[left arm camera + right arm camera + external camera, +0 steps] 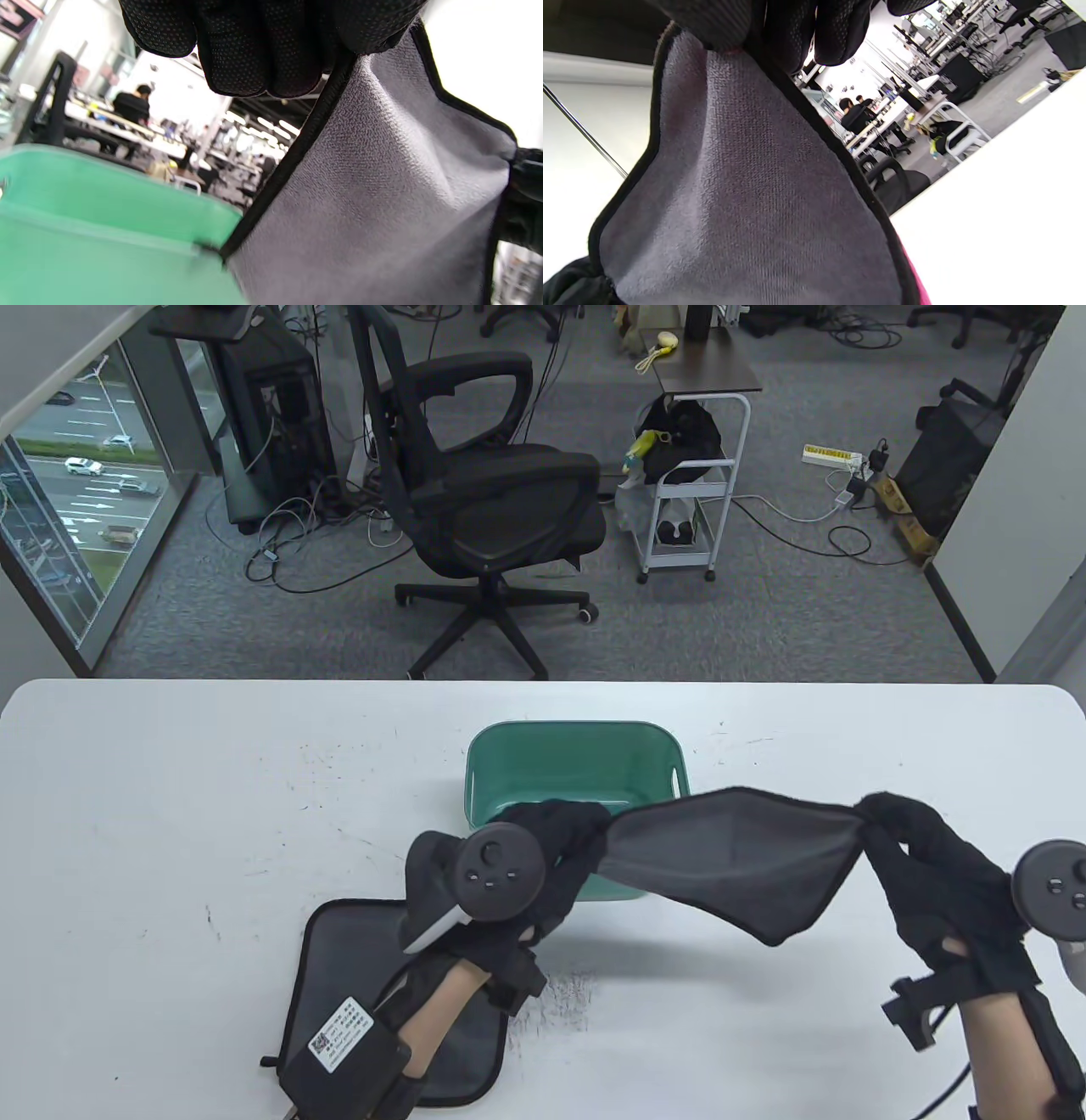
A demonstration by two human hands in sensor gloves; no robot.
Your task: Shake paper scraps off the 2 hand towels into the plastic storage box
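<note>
A grey hand towel (738, 861) with black trim hangs stretched in the air between both hands, sagging over the right side of the green plastic storage box (543, 746). My left hand (567, 836) grips its left corner above the box's front edge. My right hand (887, 823) pinches the right corner, out to the right of the box. The second grey towel (339, 950) lies flat on the table at the front left, partly under my left forearm. In the left wrist view the towel (373, 199) hangs from my fingers (263, 46) beside the box (85, 228). The right wrist view shows the towel (742, 203) close up.
The white table (170, 814) carries grey scuff marks near its front middle. Beyond its far edge stand a black office chair (492, 500) and a small white trolley (691, 475) on the carpet.
</note>
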